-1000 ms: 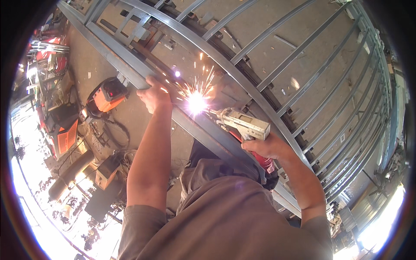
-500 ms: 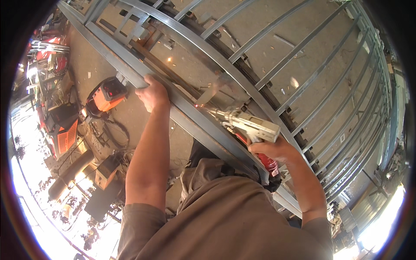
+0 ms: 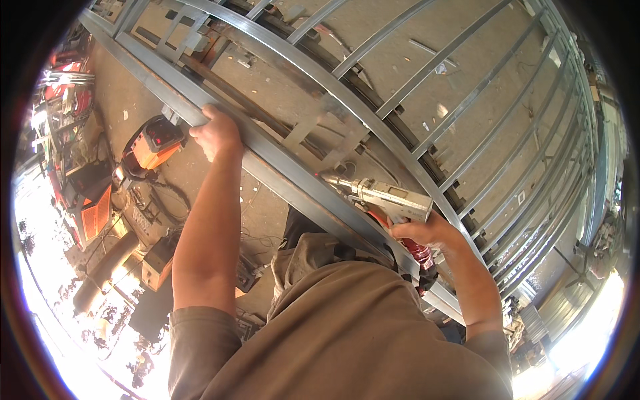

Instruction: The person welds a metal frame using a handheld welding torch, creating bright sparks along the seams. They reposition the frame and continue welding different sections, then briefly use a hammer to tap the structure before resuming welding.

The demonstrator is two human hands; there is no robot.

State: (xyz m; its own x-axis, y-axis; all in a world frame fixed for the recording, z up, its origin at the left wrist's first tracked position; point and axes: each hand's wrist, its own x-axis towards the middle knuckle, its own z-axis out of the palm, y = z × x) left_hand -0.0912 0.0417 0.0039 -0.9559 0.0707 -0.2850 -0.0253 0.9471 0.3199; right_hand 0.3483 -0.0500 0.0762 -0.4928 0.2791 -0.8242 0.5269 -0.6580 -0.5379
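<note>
Gripping the long grey steel bar [image 3: 280, 173] with my left hand [image 3: 217, 133], I have my fingers closed over its upper edge, and my bare forearm comes up to it from the lower part of the view. My right hand [image 3: 427, 233] is closed around the handle of a grey welding gun [image 3: 383, 197]. The nozzle of the gun points to the left and lies just above the same bar, very near to it; I cannot tell if the tip really touches the metal. A red part [image 3: 419, 252] shows under my right hand, and I cannot tell what it is.

The bar runs diagonally from the upper left to the lower right, and it is one edge of a big metal frame [image 3: 467, 107] made of curved and straight steel strips. The frame lies over a concrete floor [image 3: 280, 80]. Between my two hands the bar is bare and has some dark rusty marks.

On the floor to my left stands an orange welding machine [image 3: 157, 143], near to my left hand but below the frame. More orange and red equipment [image 3: 90, 210] is further left, with black cables [image 3: 170, 197] lying around it. My brown shirt [image 3: 353, 333] fills the bottom of the view.
</note>
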